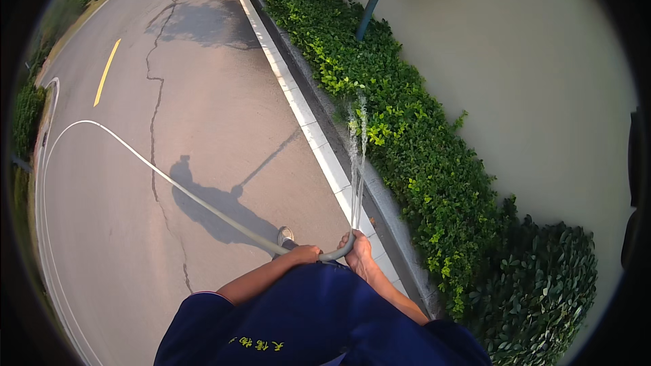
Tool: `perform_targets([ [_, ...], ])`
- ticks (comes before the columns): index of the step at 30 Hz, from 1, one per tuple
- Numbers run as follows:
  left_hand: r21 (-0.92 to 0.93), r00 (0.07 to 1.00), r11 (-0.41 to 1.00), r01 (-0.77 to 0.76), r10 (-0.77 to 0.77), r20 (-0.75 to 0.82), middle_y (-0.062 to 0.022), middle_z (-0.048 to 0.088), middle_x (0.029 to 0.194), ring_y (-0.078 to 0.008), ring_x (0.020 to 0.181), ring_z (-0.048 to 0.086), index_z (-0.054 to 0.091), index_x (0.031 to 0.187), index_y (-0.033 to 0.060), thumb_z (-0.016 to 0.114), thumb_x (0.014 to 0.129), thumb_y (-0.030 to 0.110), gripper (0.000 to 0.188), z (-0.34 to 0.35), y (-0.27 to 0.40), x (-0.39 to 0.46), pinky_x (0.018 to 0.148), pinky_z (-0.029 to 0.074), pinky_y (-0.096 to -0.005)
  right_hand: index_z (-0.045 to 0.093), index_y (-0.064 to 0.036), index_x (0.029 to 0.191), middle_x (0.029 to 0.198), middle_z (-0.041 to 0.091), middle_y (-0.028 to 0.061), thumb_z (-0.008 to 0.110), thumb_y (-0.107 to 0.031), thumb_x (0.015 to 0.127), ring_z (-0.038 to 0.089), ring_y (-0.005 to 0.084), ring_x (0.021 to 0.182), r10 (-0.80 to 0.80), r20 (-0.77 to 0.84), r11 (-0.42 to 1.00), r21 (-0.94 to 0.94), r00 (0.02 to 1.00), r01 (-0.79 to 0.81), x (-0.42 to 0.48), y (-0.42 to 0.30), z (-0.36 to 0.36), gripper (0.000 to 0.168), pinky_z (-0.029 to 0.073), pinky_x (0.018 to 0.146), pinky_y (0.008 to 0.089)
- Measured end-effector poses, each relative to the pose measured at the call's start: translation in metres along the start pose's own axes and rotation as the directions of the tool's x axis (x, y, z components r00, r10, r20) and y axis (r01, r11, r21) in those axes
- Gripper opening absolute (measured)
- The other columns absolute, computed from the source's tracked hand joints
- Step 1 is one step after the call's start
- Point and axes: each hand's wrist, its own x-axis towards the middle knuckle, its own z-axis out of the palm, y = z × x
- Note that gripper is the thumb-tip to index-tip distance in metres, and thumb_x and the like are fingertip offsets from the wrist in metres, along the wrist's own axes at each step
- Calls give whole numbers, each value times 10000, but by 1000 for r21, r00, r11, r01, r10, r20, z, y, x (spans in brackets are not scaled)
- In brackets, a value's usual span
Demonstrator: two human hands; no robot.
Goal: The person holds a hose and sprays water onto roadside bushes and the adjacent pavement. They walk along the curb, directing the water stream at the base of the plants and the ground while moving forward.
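A pale garden hose [218, 214] runs in from the far left across the road and passes in front of my body. My left hand [306, 253] is closed around it at my waist. To the right of that, the hose bends upward, and my right hand [358, 247] grips it close to its end. Water [357, 178] leaves the end in two main streams and lands on the near edge of a trimmed green hedge [402, 147]. The hose's mouth is partly hidden by my right hand's fingers.
A white kerb [310, 124] and a grey stone edging [379, 188] separate the asphalt road [122, 213] from the hedge. A small tree trunk [368, 12] rises from the hedge beside a beige wall [508, 86]. A darker rounded shrub [539, 284] stands at lower right.
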Motion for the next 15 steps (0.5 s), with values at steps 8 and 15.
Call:
perform_targets([
  [8, 31, 995, 997, 76, -78, 66, -177, 650, 1033, -313, 976, 625, 651, 1006, 80, 523, 803, 301, 326, 117, 86, 6, 813, 488, -422, 445, -42, 826, 662, 467, 90, 377, -235, 938, 458, 227, 590, 28, -74, 996, 87, 997, -22, -58, 21, -149, 233, 426, 590, 373],
  [15, 43, 998, 998, 51, -53, 37, -172, 649, 1038, -323, 999, 616, 654, 1020, 80, 513, 806, 316, 349, 181, 110, 0, 823, 482, -411, 455, -46, 802, 645, 472, 88, 385, -248, 940, 460, 223, 576, 37, -22, 992, 125, 999, -34, -87, 27, -202, 255, 423, 573, 366],
])
